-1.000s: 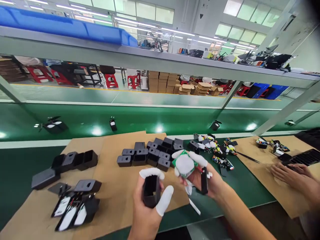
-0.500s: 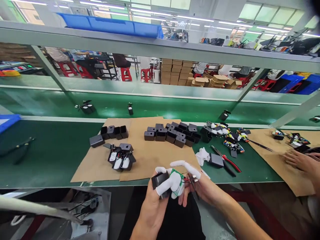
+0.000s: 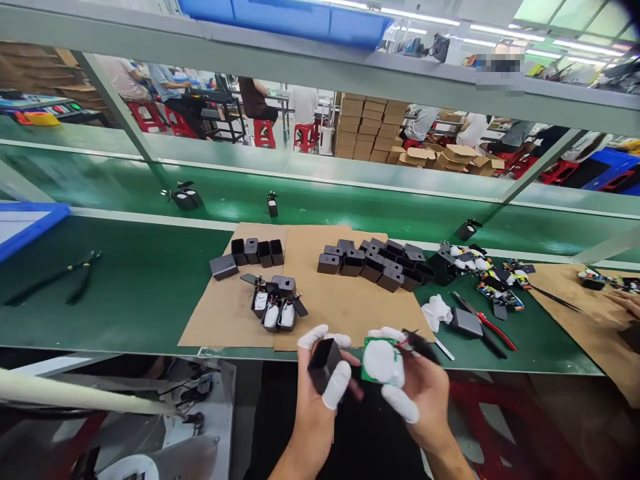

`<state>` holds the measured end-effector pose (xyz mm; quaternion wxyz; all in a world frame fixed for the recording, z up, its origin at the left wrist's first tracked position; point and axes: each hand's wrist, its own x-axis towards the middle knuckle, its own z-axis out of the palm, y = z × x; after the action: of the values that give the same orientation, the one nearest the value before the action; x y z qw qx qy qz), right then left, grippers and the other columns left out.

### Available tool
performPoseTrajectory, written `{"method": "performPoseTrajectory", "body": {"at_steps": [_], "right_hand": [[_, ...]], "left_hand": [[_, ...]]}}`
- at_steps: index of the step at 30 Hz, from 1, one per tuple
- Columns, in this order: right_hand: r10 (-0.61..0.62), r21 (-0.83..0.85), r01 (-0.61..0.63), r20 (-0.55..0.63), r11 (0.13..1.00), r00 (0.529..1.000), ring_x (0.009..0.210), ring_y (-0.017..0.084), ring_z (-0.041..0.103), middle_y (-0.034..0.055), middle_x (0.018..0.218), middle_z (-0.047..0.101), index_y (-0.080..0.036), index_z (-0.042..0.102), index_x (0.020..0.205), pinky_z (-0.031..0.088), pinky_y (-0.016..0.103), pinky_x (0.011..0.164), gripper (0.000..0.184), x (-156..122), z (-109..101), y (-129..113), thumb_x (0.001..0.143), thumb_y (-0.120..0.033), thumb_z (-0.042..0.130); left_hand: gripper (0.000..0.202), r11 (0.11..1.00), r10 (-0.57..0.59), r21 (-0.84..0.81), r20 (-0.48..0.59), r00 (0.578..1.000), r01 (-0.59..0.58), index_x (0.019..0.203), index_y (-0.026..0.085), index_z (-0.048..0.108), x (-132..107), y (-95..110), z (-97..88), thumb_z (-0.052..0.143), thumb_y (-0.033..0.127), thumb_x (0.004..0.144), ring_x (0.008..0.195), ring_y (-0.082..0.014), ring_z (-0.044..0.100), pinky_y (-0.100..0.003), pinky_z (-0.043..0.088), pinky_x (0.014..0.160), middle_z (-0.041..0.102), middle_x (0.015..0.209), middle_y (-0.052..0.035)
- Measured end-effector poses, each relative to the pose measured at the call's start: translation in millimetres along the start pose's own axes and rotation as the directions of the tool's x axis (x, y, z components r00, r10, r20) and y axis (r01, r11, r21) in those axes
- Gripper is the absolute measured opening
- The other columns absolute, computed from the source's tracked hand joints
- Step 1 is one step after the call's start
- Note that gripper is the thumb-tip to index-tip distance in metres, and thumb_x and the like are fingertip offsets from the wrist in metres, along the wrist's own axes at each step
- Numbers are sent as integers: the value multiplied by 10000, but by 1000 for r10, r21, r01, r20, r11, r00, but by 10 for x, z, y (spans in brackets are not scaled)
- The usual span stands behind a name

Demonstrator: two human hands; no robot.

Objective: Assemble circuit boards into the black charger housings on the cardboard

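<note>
My left hand [image 3: 317, 393], with white finger cots, is closed around a black plastic case [image 3: 323, 365] whose open end tilts up. In my right hand [image 3: 425, 393] is a green circuit board [image 3: 369, 377] with a white pad on its face; wires and a dark piece [image 3: 419, 345] trail from it. Board and case are apart, above my lap at the bench edge. Beyond them on the cardboard [image 3: 310, 293] stand several black cases [image 3: 373, 268] grouped together. To the left, a few cases filled with white-faced parts [image 3: 271, 313] have small flaps sticking out.
Right of the cardboard lie red-and-black pliers [image 3: 493, 330], a grey case [image 3: 466, 322], a crumpled white cloth [image 3: 437, 311] and loose circuit boards [image 3: 500, 293]. Black-handled pliers [image 3: 70, 273] rest on the left. A co-worker's hand [image 3: 627, 303] shows at the far right. A shelf [image 3: 300, 57] spans above.
The circuit board has moved right, away from the black case, and now sits in my right hand, its padded face showing. My left hand keeps the case. The camera view has shifted.
</note>
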<state>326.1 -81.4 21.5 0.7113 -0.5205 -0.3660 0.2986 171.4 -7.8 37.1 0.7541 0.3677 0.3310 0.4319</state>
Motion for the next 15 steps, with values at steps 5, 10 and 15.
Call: {"method": "performPoseTrajectory", "body": {"at_steps": [5, 10, 15], "right_hand": [[-50, 96, 54, -46, 994, 998, 1011, 419, 817, 140, 1135, 825, -328, 763, 1335, 707, 608, 852, 745, -78, -38, -325, 678, -564, 1022], [-72, 54, 63, 192, 997, 979, 965, 353, 817, 152, 1103, 803, -214, 759, 1324, 716, 489, 869, 759, -53, -24, -553, 696, -554, 1016], [-90, 37, 83, 243, 996, 966, 923, 306, 787, 111, 1101, 771, -242, 753, 1308, 705, 439, 851, 746, 13, 55, -657, 681, -539, 1028]], "left_hand": [[739, 865, 223, 384, 284, 933, -324, 1383, 309, 383, 47, 93, -315, 901, 272, 859, 1129, -235, 738, -427, 608, 1020, 737, 1286, -96], [642, 809, 278, 370, 445, 851, -458, 1372, 308, 484, 88, 105, -249, 858, 174, 868, 1128, -221, 717, -364, 609, 977, 684, 1283, -85], [650, 767, 394, 291, 491, 777, -572, 1368, 329, 523, 84, 93, -115, 863, 140, 848, 1087, -213, 684, -368, 606, 970, 610, 1247, -69]]}}
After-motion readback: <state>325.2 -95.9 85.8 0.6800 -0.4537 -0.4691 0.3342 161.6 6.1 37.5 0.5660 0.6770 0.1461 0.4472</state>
